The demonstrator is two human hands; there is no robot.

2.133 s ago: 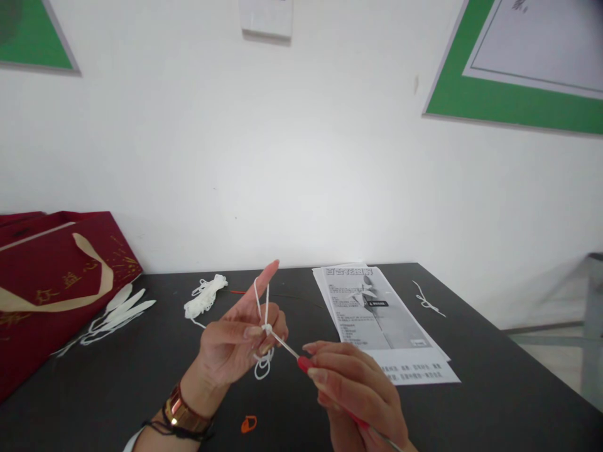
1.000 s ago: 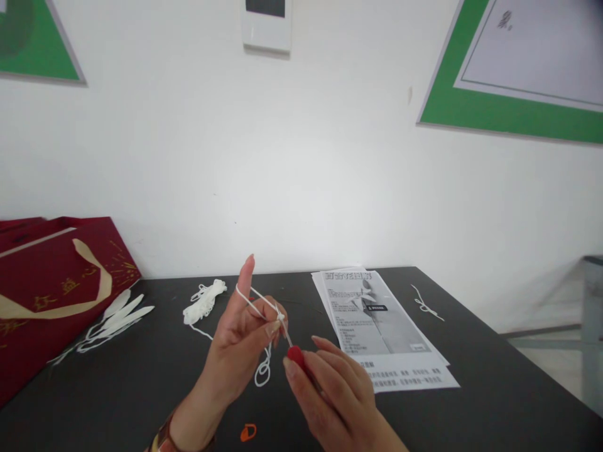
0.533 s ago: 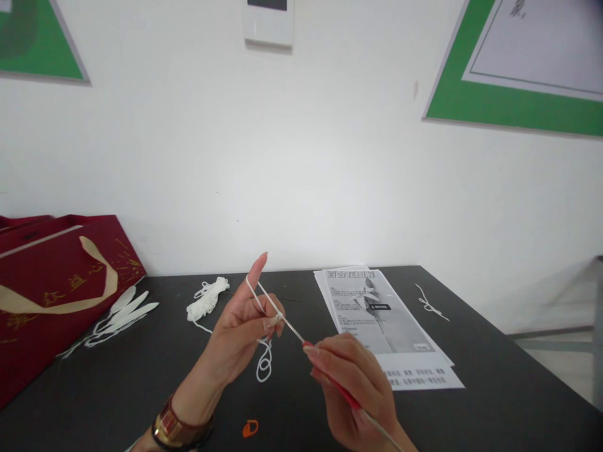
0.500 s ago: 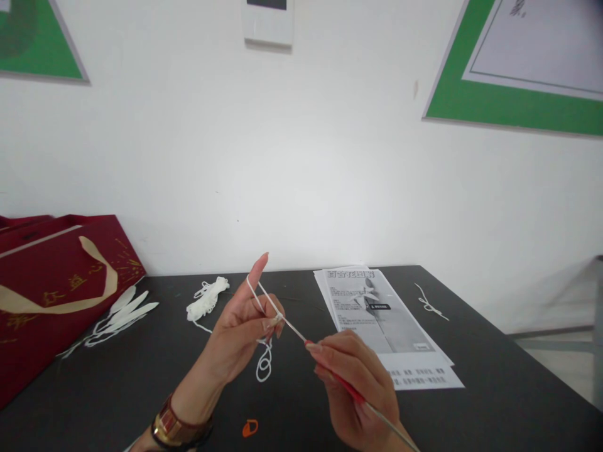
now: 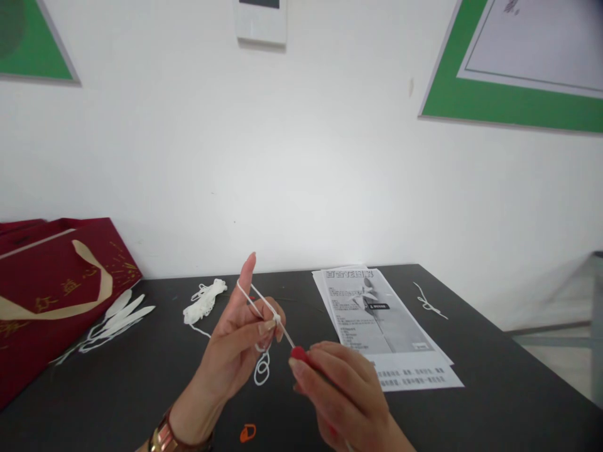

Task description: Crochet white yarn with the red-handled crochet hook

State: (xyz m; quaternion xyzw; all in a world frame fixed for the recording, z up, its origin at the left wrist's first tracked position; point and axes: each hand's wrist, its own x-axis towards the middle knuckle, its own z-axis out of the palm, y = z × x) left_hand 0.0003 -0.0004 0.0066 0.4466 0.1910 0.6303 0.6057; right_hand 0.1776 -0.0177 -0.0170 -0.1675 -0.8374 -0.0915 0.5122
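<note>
My left hand (image 5: pixel 235 342) pinches a small knot of white yarn (image 5: pixel 277 319) between thumb and fingers. Its index finger points up with a strand looped round it, and a loose curl of yarn hangs below the hand. In my right hand (image 5: pixel 339 386) is a crochet hook (image 5: pixel 298 354) with a red grip, held like a pen. The hook's thin metal shaft reaches to the yarn at my left fingertips; its tip is hidden in the stitch. A strand runs from the left hand's side toward a white yarn bundle (image 5: pixel 205 302) lying behind it.
An orange stitch marker (image 5: pixel 247 432) lies near the front of the dark table (image 5: pixel 141 383). White crocheted petals (image 5: pixel 125 317) rest by a dark red gift bag (image 5: pixel 56 282) at left. Printed sheets (image 5: pixel 405 342) and a short tied white cord (image 5: pixel 428 306) lie at right.
The hook first swung steeper, then drew out lower right, and is now closer to the left hand again. My left index finger has tilted back to more upright. The view shifts slightly.
</note>
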